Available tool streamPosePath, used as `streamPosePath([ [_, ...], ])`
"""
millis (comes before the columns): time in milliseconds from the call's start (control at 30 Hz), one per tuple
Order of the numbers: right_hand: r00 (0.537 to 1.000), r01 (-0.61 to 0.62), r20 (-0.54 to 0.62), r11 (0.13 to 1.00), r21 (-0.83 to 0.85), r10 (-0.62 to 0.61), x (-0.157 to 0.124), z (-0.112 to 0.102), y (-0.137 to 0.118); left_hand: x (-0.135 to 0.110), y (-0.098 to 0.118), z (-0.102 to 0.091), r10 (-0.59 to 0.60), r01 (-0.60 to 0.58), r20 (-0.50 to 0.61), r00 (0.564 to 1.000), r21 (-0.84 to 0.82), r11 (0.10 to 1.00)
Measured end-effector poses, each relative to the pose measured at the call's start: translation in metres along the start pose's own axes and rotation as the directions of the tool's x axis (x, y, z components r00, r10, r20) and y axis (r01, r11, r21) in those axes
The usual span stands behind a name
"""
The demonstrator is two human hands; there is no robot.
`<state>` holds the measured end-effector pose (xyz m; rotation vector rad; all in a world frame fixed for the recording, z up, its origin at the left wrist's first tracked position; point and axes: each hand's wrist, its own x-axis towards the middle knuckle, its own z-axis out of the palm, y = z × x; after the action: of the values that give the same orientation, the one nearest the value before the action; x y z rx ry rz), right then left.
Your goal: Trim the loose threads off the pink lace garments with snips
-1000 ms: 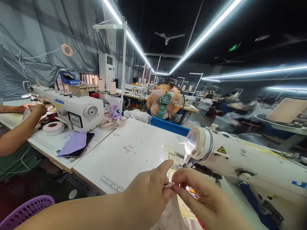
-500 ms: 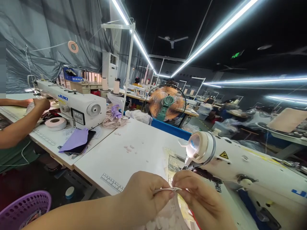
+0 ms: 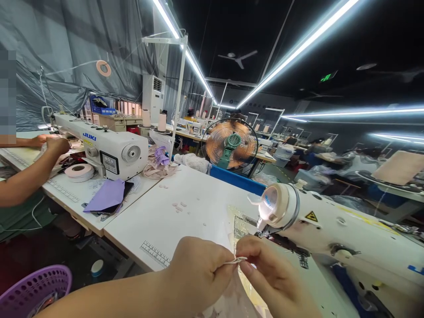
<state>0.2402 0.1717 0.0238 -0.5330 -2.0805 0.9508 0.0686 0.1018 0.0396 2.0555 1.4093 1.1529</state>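
Close to the front edge of the white table, my left hand (image 3: pixel 197 269) and my right hand (image 3: pixel 273 276) meet, thumb against finger. Both pinch the edge of a thin, pale, sheer piece of fabric (image 3: pixel 228 298), which hangs down below the fingers. A narrow whitish strip of its edge shows between the fingertips; part of it is hidden inside the left fist. Just beyond my right hand is the head of a white sewing machine (image 3: pixel 314 216), its lamp lit. The needle area lies partly behind my right fingers.
Small pale scraps (image 3: pixel 179 206) lie on the white table (image 3: pixel 205 190). At left, a co-worker's arm (image 3: pixel 36 176) reaches to another sewing machine (image 3: pixel 112 145). A phone under purple fabric (image 3: pixel 107 194), a tape roll (image 3: pixel 79 171), a purple basket (image 3: pixel 43 287) and a large fan (image 3: pixel 230 143) stand around.
My fingertips have shifted slightly left along the fabric edge, and the right thumb and fingers have opened a little around it. The view has moved slightly.
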Motion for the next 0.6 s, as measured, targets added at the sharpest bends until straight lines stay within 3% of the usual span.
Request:
streamPosePath([
  [67,0.999,-0.041,0.013,0.994,0.097,0.040,0.003,0.000,-0.001,0.000,0.001,0.000,-0.034,0.035,0.008,0.999,-0.024,0.999],
  [133,0.996,-0.088,0.002,0.973,0.214,0.089,0.006,0.002,-0.003,0.001,0.002,0.000,-0.145,0.150,0.044,0.988,-0.136,0.979],
  [233,0.990,-0.130,-0.012,0.937,0.325,0.141,0.008,0.005,-0.004,0.004,0.001,-0.003,-0.321,0.349,0.138,0.937,-0.370,0.861],
  [300,0.988,-0.143,-0.010,0.925,0.351,0.156,0.008,0.007,-0.004,0.007,-0.001,-0.005,-0.367,0.411,0.186,0.911,-0.458,0.788],
  [433,0.991,-0.128,0.001,0.932,0.339,0.136,0.008,0.010,-0.002,0.011,-0.005,-0.008,-0.393,0.435,0.194,0.899,-0.500,0.749],
  [600,0.996,-0.089,0.030,0.968,0.234,0.084,0.008,0.010,0.002,0.012,-0.008,-0.011,-0.313,0.305,0.068,0.947,-0.490,0.817],
])
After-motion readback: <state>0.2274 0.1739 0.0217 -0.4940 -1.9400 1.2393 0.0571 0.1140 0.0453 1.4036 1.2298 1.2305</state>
